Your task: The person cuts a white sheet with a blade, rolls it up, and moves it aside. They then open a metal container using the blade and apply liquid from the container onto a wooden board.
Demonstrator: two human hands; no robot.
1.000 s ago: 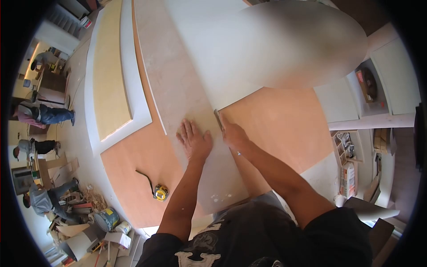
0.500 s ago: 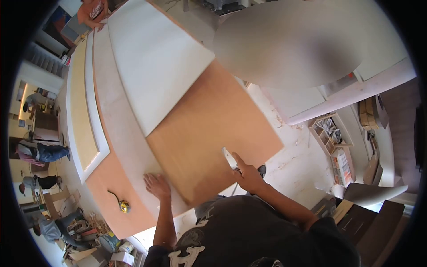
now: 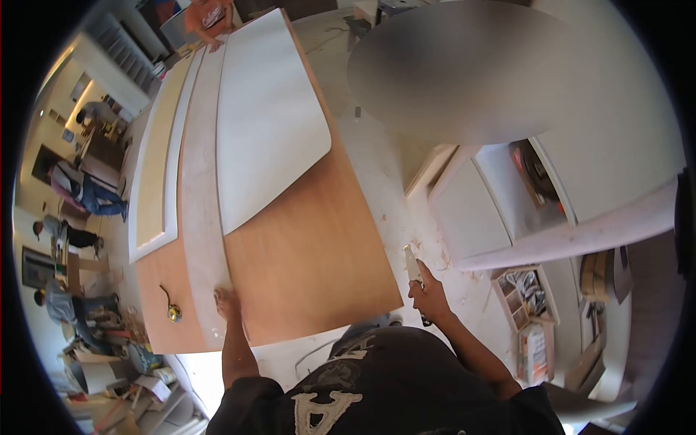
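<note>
My right hand [image 3: 429, 296] is closed around a white-bladed hand tool [image 3: 411, 262], held upright off the right edge of the brown board [image 3: 312, 268]. My left hand [image 3: 226, 303] rests with bent fingers on the near end of the long pale strip [image 3: 197, 181], at its right edge. That strip lies lengthwise on the brown board. Right of it is a white sheet [image 3: 272, 116] with a curling near corner. Left of it are a white panel and a yellowish strip [image 3: 161, 152]. A yellow tape measure [image 3: 174, 312] lies on the board left of my left hand.
A person in an orange shirt [image 3: 210, 18] touches the strip's far end. Several people stand along the left side among wood scraps. White cabinets [image 3: 471, 210] are at the right, with a wooden tool box [image 3: 525, 297] below. A blurred oval covers the upper right.
My left hand has gone from lying flat with spread fingers to bent fingers at the strip's edge. My right hand has moved the tool off the board to the right. The view has turned.
</note>
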